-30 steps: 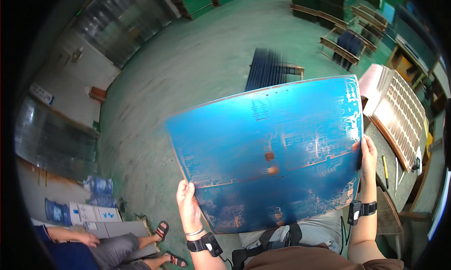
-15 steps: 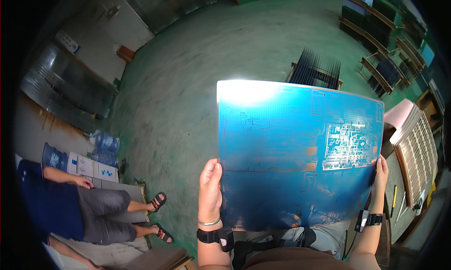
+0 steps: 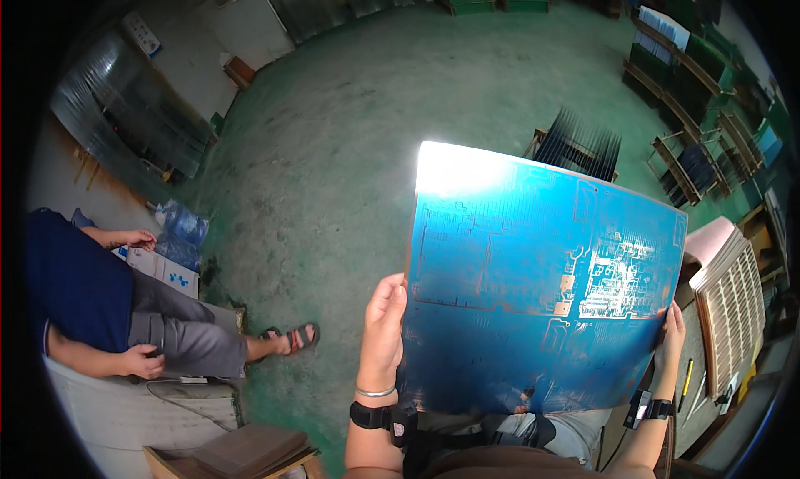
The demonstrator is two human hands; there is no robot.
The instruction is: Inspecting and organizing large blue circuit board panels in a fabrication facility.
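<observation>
A large blue circuit board panel (image 3: pixel 500 262) with copper-coloured traces is held up in front of me, tilted, with bright glare on its far left corner. My left hand (image 3: pixel 386 316) grips its left edge, thumb near the board's face. On the opposite edge my right hand (image 3: pixel 673 333) is closed round the side, its fingers partly hidden behind the panel. Both wrists wear black straps with small devices, and the left one also has a metal bangle.
At the right, a bench (image 3: pixel 696 421) carries a stack of panels (image 3: pixel 733 321) and a yellow pen (image 3: pixel 686 377). Beyond my board stands a black rack (image 3: pixel 579 150). A seated person (image 3: pixel 92 287) is at the left, near water bottles (image 3: pixel 182 222). Brown sheets (image 3: pixel 250 450) lie lower left.
The board has shifted a little right in view and tilted, its right side lower. Both hands keep hold. The person at left has moved an arm and changed leg position.
</observation>
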